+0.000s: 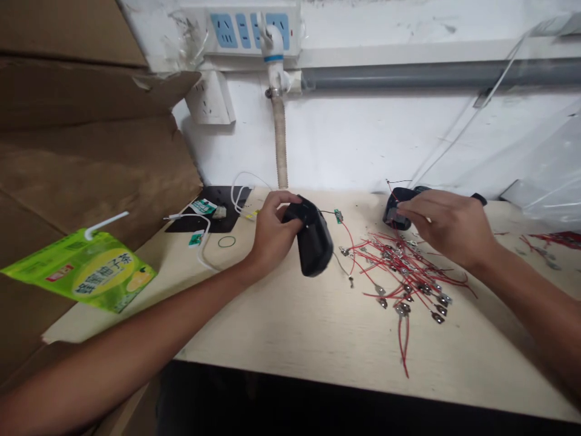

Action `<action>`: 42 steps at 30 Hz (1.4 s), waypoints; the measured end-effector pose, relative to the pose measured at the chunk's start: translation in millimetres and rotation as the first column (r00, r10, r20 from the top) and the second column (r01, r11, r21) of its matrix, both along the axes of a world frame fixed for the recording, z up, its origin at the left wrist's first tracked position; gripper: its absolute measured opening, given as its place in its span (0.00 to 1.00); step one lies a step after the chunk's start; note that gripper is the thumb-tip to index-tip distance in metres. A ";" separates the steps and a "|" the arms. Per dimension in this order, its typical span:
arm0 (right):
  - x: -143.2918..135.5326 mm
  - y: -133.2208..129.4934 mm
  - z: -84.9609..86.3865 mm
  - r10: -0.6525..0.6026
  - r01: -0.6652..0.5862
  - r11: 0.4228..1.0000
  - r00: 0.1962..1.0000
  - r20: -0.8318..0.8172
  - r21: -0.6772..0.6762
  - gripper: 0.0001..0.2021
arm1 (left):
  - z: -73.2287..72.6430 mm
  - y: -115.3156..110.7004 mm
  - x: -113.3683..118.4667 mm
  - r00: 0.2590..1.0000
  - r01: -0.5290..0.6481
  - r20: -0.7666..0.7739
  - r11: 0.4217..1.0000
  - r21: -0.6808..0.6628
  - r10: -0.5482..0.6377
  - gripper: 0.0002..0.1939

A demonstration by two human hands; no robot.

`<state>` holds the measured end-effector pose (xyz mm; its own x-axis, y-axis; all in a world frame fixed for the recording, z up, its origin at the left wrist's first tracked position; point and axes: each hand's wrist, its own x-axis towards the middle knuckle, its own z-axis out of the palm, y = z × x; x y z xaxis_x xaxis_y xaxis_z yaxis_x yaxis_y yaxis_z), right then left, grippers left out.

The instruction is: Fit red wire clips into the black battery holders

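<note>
My left hand (pixel 275 233) is closed around a black plastic housing (pixel 314 242), tilted above the table. Thin wires run from the housing to a small green circuit board (pixel 338 216) and a little metal contact (pixel 351 281). Over on the right, my right hand (pixel 454 224) has its fingers pinched together against another black plastic piece (pixel 394 203) near the wall. The hand covers much of that piece, and what the fingertips grip is unclear. Just below lies a pile of red wires (pixel 399 260) with metal contacts on their ends.
A green drink pouch (pixel 97 269) with a straw stands at the left beside cardboard (pixel 91 157). A white cable (pixel 204 242) crosses a black mat (pixel 231 203). A corrugated hose (pixel 280 142) hangs down the wall under a power strip (pixel 249 30). Clear plastic sheeting (pixel 554 169) is at the right.
</note>
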<state>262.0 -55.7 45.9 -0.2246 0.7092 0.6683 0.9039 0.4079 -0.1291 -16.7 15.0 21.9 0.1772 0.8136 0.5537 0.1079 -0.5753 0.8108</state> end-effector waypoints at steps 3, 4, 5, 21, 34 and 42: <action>-8.6 -5.0 5.5 -0.046 0.033 0.966 0.998 0.048 0.255 0.09 | -0.8 -1.5 0.1 0.998 -0.015 -0.057 1.000 0.008 0.016 0.18; -12.7 -6.6 6.5 -0.059 0.057 0.958 0.998 -0.003 0.283 0.08 | -0.3 -3.4 0.3 0.993 -0.023 -0.113 0.998 0.065 0.030 0.18; -17.4 -8.0 6.9 -0.063 0.087 0.956 0.994 -0.092 0.280 0.08 | 0.5 -5.9 0.6 0.983 -0.013 -0.178 0.993 0.120 0.035 0.18; -91.3 -43.7 -5.2 0.383 -0.362 0.924 0.891 -0.246 0.126 0.08 | -8.8 -26.1 10.4 0.773 0.340 -0.595 0.936 0.095 -0.220 0.17; -94.0 -46.1 -5.9 0.382 -0.354 0.920 0.905 -0.186 0.167 0.12 | -11.3 -25.3 9.4 0.777 0.360 -0.586 0.926 0.115 -0.229 0.17; -95.1 -44.6 -9.4 0.429 -0.418 0.903 0.874 -0.229 0.100 0.10 | -11.1 -25.7 9.5 0.780 0.366 -0.579 0.924 0.110 -0.240 0.16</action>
<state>166.9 -100.3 36.5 -0.3251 0.5494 0.7697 0.5870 0.7554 -0.2913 -7.2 -10.6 10.8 0.7173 0.5445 0.4347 0.2857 -0.7989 0.5293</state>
